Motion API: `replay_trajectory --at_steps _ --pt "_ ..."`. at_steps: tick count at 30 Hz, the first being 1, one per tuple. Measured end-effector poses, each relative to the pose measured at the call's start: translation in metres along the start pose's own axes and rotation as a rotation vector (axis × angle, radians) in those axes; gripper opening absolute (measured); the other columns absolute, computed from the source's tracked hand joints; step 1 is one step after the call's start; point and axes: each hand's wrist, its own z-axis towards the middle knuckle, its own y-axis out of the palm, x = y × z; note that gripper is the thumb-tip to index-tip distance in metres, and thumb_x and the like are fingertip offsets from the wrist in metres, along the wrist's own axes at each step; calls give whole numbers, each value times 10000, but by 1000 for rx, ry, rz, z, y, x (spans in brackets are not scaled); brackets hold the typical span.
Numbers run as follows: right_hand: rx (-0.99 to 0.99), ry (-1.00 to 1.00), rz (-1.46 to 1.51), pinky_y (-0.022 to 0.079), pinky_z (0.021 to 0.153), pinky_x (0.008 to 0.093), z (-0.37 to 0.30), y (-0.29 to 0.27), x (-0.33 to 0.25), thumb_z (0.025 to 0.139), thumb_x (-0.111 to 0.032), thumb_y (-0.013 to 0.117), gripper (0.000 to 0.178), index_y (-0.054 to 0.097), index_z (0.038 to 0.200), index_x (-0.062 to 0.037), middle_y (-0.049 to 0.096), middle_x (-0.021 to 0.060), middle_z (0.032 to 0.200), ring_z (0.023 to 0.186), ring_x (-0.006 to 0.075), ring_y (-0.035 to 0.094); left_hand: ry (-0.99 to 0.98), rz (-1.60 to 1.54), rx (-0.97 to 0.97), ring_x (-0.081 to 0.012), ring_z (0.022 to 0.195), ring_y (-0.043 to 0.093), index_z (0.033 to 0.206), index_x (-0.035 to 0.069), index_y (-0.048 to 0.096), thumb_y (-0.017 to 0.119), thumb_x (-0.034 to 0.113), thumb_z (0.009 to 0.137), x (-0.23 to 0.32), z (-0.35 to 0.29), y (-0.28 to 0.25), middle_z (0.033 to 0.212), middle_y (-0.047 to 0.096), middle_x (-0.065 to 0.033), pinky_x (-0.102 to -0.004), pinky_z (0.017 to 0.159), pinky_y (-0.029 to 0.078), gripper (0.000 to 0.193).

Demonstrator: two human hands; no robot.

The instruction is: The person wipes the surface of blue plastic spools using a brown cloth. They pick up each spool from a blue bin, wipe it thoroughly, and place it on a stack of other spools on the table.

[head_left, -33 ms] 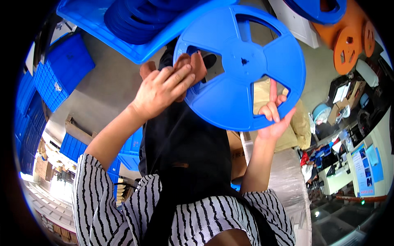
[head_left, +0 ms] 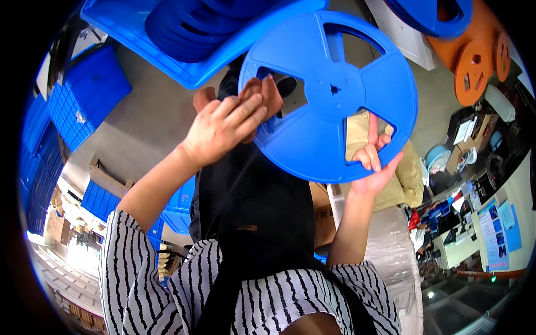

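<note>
A large blue plastic reel (head_left: 296,134) with a small hub hole and wide cut-out windows is held up in front of me, its flat face toward me. My right hand (head_left: 379,166) is closed on the reel's lower right rim, several fingers coming through a window. At the left rim, my left hand (head_left: 222,127) holds a reddish-brown cloth (head_left: 271,96) against the reel. Its fingers lie bent over the cloth, and part of the cloth passes through the left window. The fingertips' underside is hidden.
Beyond the reel, a blue crate (head_left: 187,75) holds stacked blue reels (head_left: 178,33). Orange reels (head_left: 470,75) and another blue reel (head_left: 430,17) are at the far right. A blue crate (head_left: 89,95) stands at left; a brown paper bag (head_left: 410,173) lies behind my right hand.
The whole view has shifted slightly, with the reel a little lower in it. Both hands keep the same hold on the reel and the cloth.
</note>
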Motion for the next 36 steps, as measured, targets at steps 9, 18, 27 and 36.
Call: replay_trajectory --at_steps 9,18,27,36 --pt "-83 26 -40 377 489 228 2 1 -4 961 -371 529 393 536 1102 -3 172 195 1568 499 85 472 154 34 21 -170 840 570 1103 101 579 642 172 723 -1 -1 -13 1118 575 -45 -293 658 475 392" --pt "-63 81 -126 494 607 302 21 19 9 967 -468 468 547 520 1273 -18 154 201 1569 706 189 613 150 -44 78 -170 855 559 953 113 558 650 268 729 -12 -10 -30 1001 562 -35 -289 657 479 287" --pt "66 -1 -610 433 469 234 43 17 29 967 -542 416 601 548 1247 -27 221 229 1540 683 197 646 -1237 -1674 345 -232 927 653 1138 50 539 609 71 873 -40 -45 -75 973 651 -81 -364 831 539 275" --pt "128 81 -549 417 478 218 40 15 46 955 -546 444 582 551 1235 -47 188 228 1551 672 156 630 -1162 -1998 590 -265 1058 603 1293 19 429 673 229 867 -109 -66 -29 1144 599 -155 -431 928 494 534"
